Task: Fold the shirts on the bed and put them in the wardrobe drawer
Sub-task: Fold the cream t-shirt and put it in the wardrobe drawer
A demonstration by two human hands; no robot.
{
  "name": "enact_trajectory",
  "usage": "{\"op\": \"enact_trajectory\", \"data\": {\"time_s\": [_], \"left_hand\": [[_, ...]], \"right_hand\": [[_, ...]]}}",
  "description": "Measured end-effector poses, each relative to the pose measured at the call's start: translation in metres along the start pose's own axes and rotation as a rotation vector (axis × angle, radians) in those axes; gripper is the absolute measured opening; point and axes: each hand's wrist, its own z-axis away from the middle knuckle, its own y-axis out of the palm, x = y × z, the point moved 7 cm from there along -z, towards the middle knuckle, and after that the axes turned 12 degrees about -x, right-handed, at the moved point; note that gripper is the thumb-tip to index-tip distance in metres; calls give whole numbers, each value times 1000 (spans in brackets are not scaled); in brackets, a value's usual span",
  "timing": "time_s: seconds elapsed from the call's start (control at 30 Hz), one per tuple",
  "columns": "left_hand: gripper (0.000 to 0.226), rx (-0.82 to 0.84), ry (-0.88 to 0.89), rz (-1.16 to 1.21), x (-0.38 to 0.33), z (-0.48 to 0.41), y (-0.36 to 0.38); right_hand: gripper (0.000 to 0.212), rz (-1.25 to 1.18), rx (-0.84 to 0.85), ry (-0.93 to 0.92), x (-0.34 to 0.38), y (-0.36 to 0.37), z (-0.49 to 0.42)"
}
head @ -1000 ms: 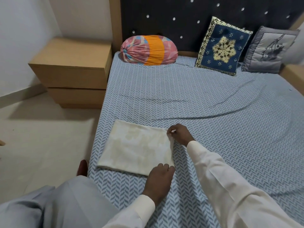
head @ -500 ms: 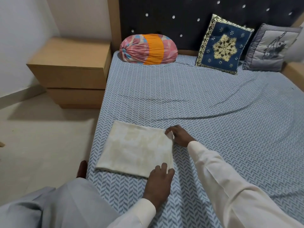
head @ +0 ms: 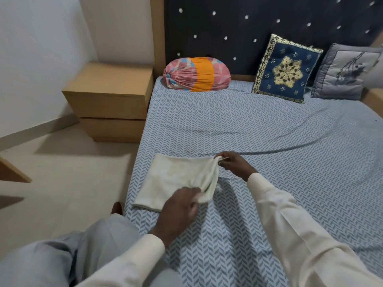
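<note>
shirt (head: 176, 179): cream, folded to a rectangle, lying near the left edge of bed (head: 269, 137) on a blue chevron sheet; left part flat, right edge raised off the sheet.
left hand (head: 178, 206): fingers curled round the shirt's near right corner.
right hand (head: 234, 164): fingers pinching the far right corner.
bolster (head: 196, 74): pink and orange, against the headboard (head: 228, 27).
blue cushion (head: 287, 68), grey cushion (head: 344, 72): leaning on the headboard, side by side.
nightstand (head: 112, 94): wooden, left of the bed.
</note>
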Motion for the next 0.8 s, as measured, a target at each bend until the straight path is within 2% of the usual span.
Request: {"op": "enact_trajectory", "data": {"time_s": [0.13, 0.27, 0.33, 0.4, 0.5, 0.6, 0.7, 0.8], "left_hand": [[45, -155, -248, 156, 10, -12, -84], [31, -211, -289, 254, 3, -19, -145], [23, -181, -289, 331, -4, -20, -163], [17, -133, -272, 400, -17, -20, -177], [18, -54, -288, 505, -27, -22, -183], [22, 51, -397, 607, -21, -26, -171], [30, 147, -552, 647, -1, -33, -146], [36, 161, -729, 747, 28, -49, -113]], "right_hand": [[22, -128, -93, -125, 48, -23, 34], [27, -239, -101, -175, 86, -44, 86], [29, -309, -64, -202, 104, -51, 115], [20, -418, 13, -194, 116, -54, 143], [17, -502, 103, -201, 124, -58, 168], [20, -516, 124, -164, 116, -58, 173], [11, -510, 79, -63, 97, -56, 160], [9, -515, -67, 77, 74, -53, 132]]}}
